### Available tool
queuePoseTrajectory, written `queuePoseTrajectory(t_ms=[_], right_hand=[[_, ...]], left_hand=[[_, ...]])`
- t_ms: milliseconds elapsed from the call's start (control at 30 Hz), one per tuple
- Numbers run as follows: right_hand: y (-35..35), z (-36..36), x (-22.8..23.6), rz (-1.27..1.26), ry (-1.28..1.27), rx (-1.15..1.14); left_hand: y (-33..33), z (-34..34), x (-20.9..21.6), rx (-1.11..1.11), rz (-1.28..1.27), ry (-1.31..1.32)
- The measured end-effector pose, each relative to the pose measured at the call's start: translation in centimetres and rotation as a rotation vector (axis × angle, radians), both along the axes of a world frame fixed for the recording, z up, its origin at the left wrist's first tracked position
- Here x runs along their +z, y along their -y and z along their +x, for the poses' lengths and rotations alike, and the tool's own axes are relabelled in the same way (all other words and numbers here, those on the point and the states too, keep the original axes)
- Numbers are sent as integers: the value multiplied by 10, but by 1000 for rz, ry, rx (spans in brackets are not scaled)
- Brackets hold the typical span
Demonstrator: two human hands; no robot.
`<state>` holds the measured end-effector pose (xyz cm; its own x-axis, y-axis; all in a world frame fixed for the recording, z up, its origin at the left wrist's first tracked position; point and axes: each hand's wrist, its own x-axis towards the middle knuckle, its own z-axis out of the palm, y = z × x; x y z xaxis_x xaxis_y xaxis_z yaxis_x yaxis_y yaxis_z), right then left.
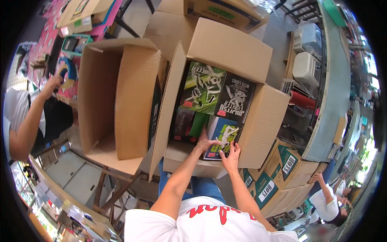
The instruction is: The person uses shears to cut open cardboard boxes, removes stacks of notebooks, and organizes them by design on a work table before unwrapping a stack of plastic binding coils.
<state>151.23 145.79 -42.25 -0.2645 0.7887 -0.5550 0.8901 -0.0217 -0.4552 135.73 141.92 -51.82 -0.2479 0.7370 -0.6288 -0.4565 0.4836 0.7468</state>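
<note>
An open cardboard box (264, 121) stands in front of me, filled with flat printed books. A green-and-white one (203, 86) and a black one (236, 97) lie at the far end. A blue-covered book (223, 135) lies at the near end. My left hand (205, 142) grips its left edge, fingers reaching down between it and a green spine (198, 123). My right hand (231, 156) presses on its near edge with fingers spread.
An empty open cardboard box (100, 92) stands to the left. Another person's arm (32, 117) reaches over a pink table at far left. Printed cartons (278, 169) are stacked low at right, and another person (328, 201) bends there. More boxes sit behind.
</note>
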Motion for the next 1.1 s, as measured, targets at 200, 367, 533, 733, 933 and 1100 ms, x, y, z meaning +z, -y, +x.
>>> queuePoseTrajectory(t_ms=[200,367,533,733,933,1100], right_hand=[[-25,-15,-29,-132,-264,-351],[-35,-1,-86,-665,-701,-771],[-25,15,-84,-756,-783,-932],[-2,34,0,-749,-1161,-899],[28,57,132,-489,-1069,-675],[58,-18,313,-326,-1209,-408]], left_hand=[[12,-43,8,-21,-21,235],[24,-50,6,-108,-253,779],[3,-31,38,-100,73,228],[23,-12,130,-306,-40,-535],[43,-43,278,-217,232,-237],[118,-58,369,75,292,543]])
